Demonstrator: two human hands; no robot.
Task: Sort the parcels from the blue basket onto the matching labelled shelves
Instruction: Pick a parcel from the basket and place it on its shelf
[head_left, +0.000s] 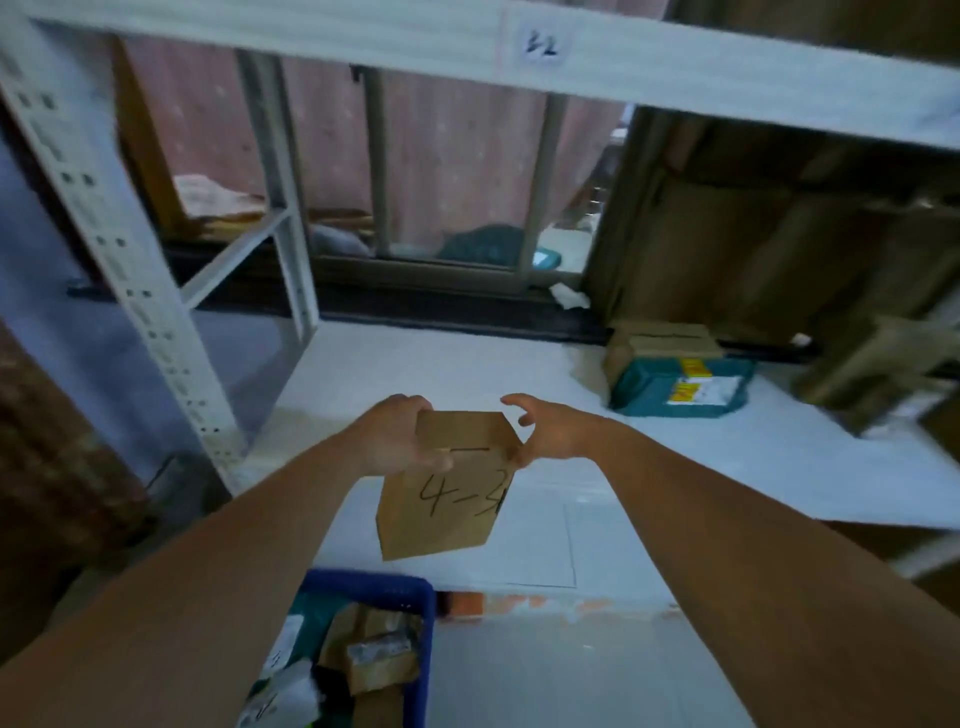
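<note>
- Both arms stretched forward, bare forearms coming in from the lower corners and meeting at centre.
- Left hand (397, 434) grips the box (449, 486) by its top left edge: fingers wrapped over the top, thumb pressed on the front face.
- Right hand (548, 431) sits at the box's top right corner. Thumb touches the edge; fingers are curled but spread apart, not clamped on it.
- Box is brown cardboard, held in the air in front of the lower shelf (675, 457), tilted a bit, above the basket (415, 623).
- Black marker on the box front reads "4-", then a digit that looks like 3, partly cut off at the edge.
- Shelf beam (311, 31) above has a paper label (540, 44); handwriting looks like "22", blurred.
- Teal parcel (680, 387) lies on the lower shelf to the right, well apart from the hands. Yellow and white stickers on it, text unreadable. A brown box (660, 340) touches it from behind.
- Basket is blue, at bottom centre, with more parcels inside.
</note>
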